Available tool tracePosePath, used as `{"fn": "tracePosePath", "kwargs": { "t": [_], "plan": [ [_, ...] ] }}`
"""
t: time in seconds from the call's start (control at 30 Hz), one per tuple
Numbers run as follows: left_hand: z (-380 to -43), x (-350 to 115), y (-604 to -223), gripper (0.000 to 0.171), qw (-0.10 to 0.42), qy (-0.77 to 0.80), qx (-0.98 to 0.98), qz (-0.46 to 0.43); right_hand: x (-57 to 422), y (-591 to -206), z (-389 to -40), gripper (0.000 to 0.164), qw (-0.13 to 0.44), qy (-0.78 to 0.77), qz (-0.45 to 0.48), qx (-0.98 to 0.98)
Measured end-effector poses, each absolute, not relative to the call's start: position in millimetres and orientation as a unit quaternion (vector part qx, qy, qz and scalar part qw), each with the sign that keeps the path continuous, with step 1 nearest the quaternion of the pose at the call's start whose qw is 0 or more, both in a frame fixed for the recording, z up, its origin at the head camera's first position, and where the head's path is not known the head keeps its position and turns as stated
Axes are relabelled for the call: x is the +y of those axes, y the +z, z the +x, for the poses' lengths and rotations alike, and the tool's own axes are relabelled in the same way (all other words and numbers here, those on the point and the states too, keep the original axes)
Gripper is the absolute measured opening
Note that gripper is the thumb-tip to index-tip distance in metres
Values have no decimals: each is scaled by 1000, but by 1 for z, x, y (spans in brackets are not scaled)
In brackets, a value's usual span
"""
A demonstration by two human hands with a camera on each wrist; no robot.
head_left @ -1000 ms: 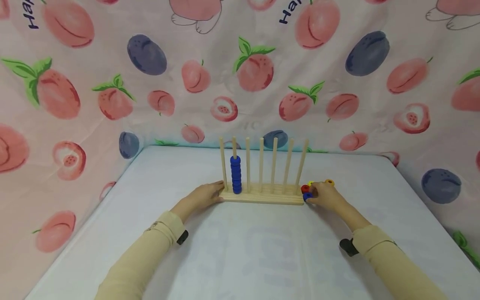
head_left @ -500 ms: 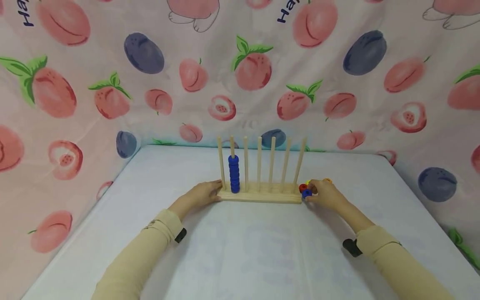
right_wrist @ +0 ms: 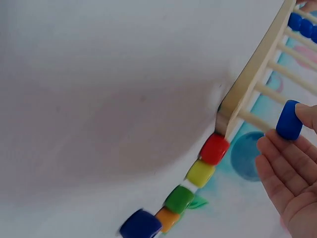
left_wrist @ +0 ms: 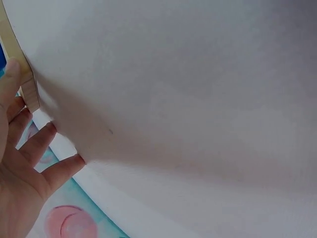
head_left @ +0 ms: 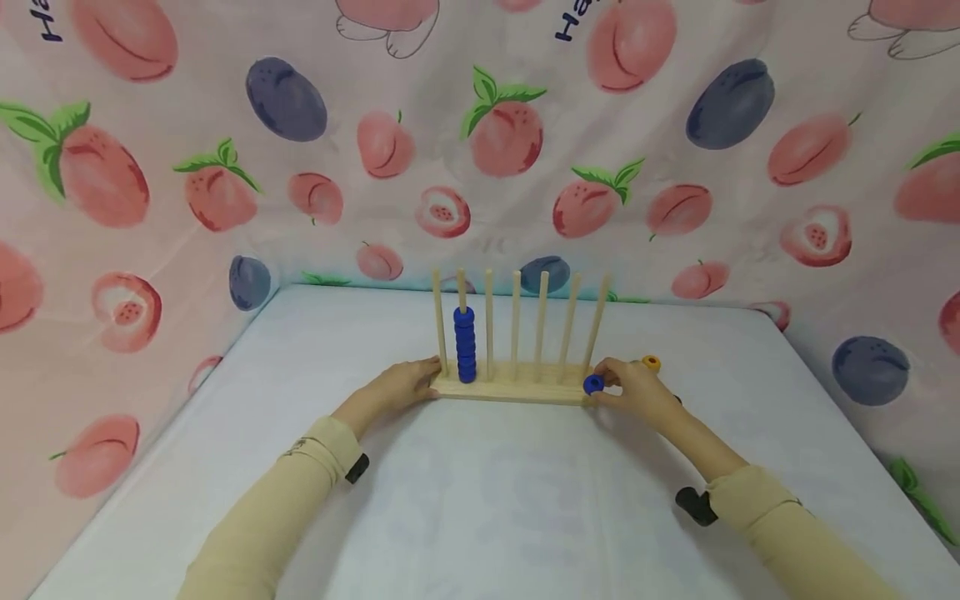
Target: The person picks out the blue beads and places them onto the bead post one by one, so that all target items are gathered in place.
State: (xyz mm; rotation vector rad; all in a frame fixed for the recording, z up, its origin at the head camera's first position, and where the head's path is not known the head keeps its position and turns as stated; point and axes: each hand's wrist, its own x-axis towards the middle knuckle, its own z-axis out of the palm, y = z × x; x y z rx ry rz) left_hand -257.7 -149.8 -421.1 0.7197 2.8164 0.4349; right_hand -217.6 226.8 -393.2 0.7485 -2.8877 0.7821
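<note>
A wooden peg rack [head_left: 517, 392] with a row of upright pegs stands on the table. Blue beads [head_left: 465, 346] are stacked on its second peg from the left; the other pegs are bare. At the rack's left end, my left hand [head_left: 397, 387] grips the base [left_wrist: 30, 94], thumb on one side and fingertips on the other. My right hand [head_left: 637, 392] pinches a blue bead [right_wrist: 289, 120] between thumb and fingers. That bead is off the table, near the rack's right end, beside the rightmost peg and not on it.
Beyond the rack's right end, a red bead [right_wrist: 214, 148], a yellow bead [right_wrist: 200, 173], a green bead [right_wrist: 179, 199], an orange bead [right_wrist: 167, 218] and a dark blue bead [right_wrist: 141, 225] lie in a line. A fruit-print cloth [head_left: 450, 150] hangs behind the white table [head_left: 525, 500].
My right hand has moved left with the blue bead, lifting it from beside the other beads to the rack's right end. My left hand stays on the rack's left end.
</note>
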Motion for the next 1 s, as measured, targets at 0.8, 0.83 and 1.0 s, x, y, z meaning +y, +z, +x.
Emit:
{"fn": "tracePosePath", "kwargs": {
  "t": [0.8, 0.83, 1.0],
  "plan": [
    [-254, -152, -422, 57, 109, 136, 946, 274, 177, -380, -208, 29, 41, 252, 281, -925],
    [-254, -151, -422, 57, 112, 135, 946, 273, 174, -380, -208, 29, 44, 253, 285, -924],
    [-254, -148, -420, 55, 108, 115, 949, 273, 158, -372, -208, 28, 57, 258, 298, -917]
  ]
}}
